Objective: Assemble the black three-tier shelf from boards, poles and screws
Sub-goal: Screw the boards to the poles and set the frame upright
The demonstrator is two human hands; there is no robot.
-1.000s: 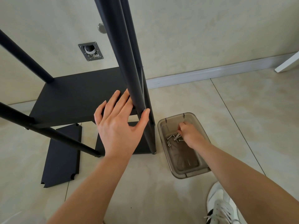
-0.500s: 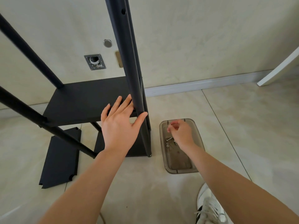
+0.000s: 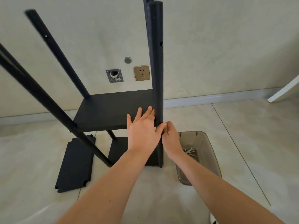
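At the near right pole (image 3: 157,81) of the half-built shelf, both hands meet. Left hand (image 3: 143,128) lies flat on the middle board (image 3: 111,113), fingers straight and slightly spread, pointing toward the wall, thumb stretched out to touch the pole right where board and pole join. Right hand (image 3: 171,137) comes in from the other side of that pole, fingers curled and bunched at the same joint, tips just beside the left thumb; whether they pinch a screw there, I cannot tell, the tips are hidden. The pole stands upright, its foot on the floor at the corner of the bottom board (image 3: 120,147). Three more poles are up, two on the left leaning across the view, one behind the near pole. A spare board (image 3: 75,164) lies flat on the tiles to the left, notched at its corners. Just right of the pole sits a smoky clear plastic tub (image 3: 204,152) with screws (image 3: 191,151) in it. Pale glossy floor tiles, white skirting, a cream wall with a brass-coloured socket (image 3: 141,73) and an open metal wall plate (image 3: 114,75) beside it.
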